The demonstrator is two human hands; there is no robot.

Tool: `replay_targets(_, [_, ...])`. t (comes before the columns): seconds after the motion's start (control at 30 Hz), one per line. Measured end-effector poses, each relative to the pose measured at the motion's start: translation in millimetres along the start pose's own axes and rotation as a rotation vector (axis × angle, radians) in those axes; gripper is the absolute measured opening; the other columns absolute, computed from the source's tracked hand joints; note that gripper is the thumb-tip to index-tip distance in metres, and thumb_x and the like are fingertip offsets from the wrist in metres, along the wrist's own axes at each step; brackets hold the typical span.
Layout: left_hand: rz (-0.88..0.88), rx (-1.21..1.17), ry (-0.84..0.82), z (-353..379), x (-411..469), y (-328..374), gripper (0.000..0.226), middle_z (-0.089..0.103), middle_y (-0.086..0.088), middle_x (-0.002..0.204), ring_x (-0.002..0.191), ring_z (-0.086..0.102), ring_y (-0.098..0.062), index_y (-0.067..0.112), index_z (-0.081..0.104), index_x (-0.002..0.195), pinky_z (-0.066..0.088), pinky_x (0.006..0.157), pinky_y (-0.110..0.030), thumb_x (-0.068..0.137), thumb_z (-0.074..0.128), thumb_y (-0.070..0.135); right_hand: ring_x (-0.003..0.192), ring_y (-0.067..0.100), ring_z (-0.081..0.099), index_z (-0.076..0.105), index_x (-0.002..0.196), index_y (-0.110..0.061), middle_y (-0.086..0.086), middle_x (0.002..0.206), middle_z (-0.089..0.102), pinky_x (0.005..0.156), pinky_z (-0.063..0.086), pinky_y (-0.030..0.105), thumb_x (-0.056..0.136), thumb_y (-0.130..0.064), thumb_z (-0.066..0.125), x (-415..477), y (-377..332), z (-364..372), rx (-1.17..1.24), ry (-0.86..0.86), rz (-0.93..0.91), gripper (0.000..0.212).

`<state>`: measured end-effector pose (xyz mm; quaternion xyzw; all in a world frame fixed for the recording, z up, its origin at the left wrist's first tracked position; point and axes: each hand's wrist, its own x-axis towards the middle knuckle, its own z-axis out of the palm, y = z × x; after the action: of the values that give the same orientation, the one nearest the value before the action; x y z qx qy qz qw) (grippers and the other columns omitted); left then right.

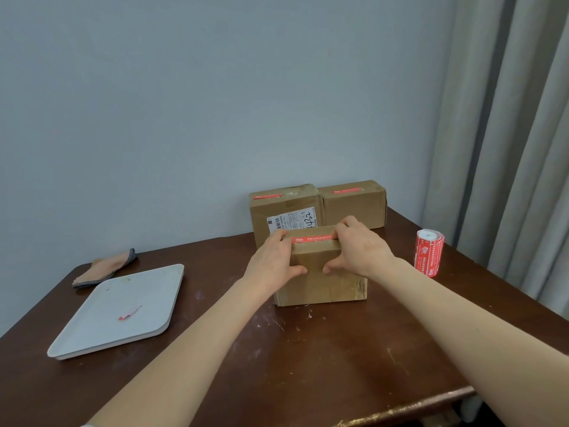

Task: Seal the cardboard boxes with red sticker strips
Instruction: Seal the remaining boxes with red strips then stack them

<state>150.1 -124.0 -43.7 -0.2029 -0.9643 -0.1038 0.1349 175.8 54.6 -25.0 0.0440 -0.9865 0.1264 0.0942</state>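
Brown table point(308, 365) by a grey wall, with three boxes on it.

Both hands grip the near box point(320, 272) at the middle: left hand point(274, 260) and right hand point(360, 251) curl fingers over its top ends, thumbs on the front. One red strip point(312, 239) lies along its top, running 9 to 3 o'clock. Two more boxes sit at 12 o'clock, one strip each; the left back box point(284, 211) has a white label with "4452" handwritten. One red roll point(429, 252) stands at 3 o'clock. One tray point(92, 334) lies at 9 o'clock.
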Motion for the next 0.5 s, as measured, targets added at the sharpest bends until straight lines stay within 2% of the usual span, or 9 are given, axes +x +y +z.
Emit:
replay_targets(0.1, [0.04,0.041,0.011,0,2,5,0.077,0.032,-0.002,0.146,0.131,0.038,-0.021,0.028,0.029,0.146,0.042,0.102,-0.036,0.081,0.067,0.046,0.123,0.024,0.044,0.042,0.14,-0.028,0.003,0.136,0.04,0.092,0.048,0.039,0.073,-0.051,0.076,0,-2,-1,-0.054,-0.005,-0.062,0.078])
replay_targets(0.17, [0.072,0.107,0.003,1,3,10,0.072,0.031,-0.004,0.148,0.133,0.034,-0.025,0.035,0.03,0.144,0.037,0.105,-0.039,0.082,0.064,0.049,0.128,0.025,0.04,0.038,0.143,-0.039,0.004,0.141,0.037,0.096,0.044,0.039,0.079,-0.052,0.07,-1,-3,0,-0.112,-0.025,-0.103,0.072])
replay_targets(0.23, [0.079,0.155,0.009,2,4,13,0.067,0.033,-0.004,0.147,0.132,0.035,-0.026,0.036,0.035,0.142,0.033,0.107,-0.038,0.083,0.061,0.051,0.128,0.025,0.038,0.039,0.142,-0.042,0.005,0.14,0.037,0.099,0.041,0.038,0.083,-0.054,0.065,-1,-4,-1,-0.132,-0.049,-0.102,0.066])
replay_targets(0.3, [0.079,0.153,0.016,4,4,11,0.065,0.035,-0.002,0.145,0.13,0.035,-0.024,0.035,0.037,0.142,0.033,0.106,-0.036,0.083,0.061,0.051,0.127,0.025,0.038,0.042,0.142,-0.039,0.005,0.137,0.039,0.1,0.04,0.037,0.082,-0.053,0.066,-1,-4,-1,-0.121,-0.061,-0.09,0.066])
replay_targets(0.43, [0.038,0.079,0.001,2,1,5,0.069,0.033,-0.001,0.146,0.134,0.033,-0.019,0.023,0.041,0.141,0.035,0.106,-0.034,0.082,0.065,0.048,0.12,0.022,0.044,0.055,0.13,-0.019,0.002,0.131,0.041,0.095,0.046,0.038,0.075,-0.052,0.074,-2,2,-2,-0.038,-0.044,-0.032,0.067])
replay_targets(0.5, [0.036,0.064,-0.009,-1,2,4,0.068,0.034,0.0,0.145,0.133,0.034,-0.017,0.02,0.043,0.14,0.035,0.105,-0.033,0.081,0.066,0.047,0.117,0.021,0.045,0.058,0.126,-0.015,0.002,0.128,0.043,0.094,0.047,0.037,0.073,-0.052,0.075,0,3,-3,-0.032,-0.047,-0.023,0.067])
